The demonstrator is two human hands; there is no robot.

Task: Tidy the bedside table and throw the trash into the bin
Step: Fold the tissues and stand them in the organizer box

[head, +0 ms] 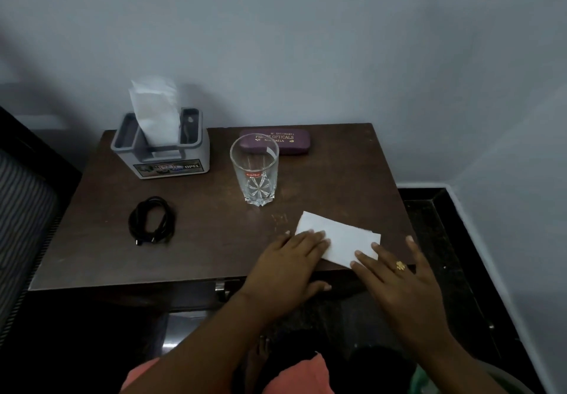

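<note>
— Dark brown wooden bedside table (208, 234), stock check: what is sitting on it?
— Grey plastic tissue holder (162, 151), black coiled cable (152, 220), clear glass tumbler (254, 173) and purple spectacle case (276, 142) are standing apart from one another. White folded paper sheet (340, 237) is lying at the front right edge.
— Hands?
— Your left hand (288, 258) and right hand (399, 274) are pressing flat on that sheet's two ends, fingers straight, gripping nothing.
— Progress?
— Looking mostly tidied; the sheet, probably trash, is awaiting disposal, and no bin is showing.

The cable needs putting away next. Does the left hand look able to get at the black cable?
Probably yes: the left hand lies flat on the folded paper, gripping nothing, and only bare table lies between it and the cable. The glass stands further back.
</note>
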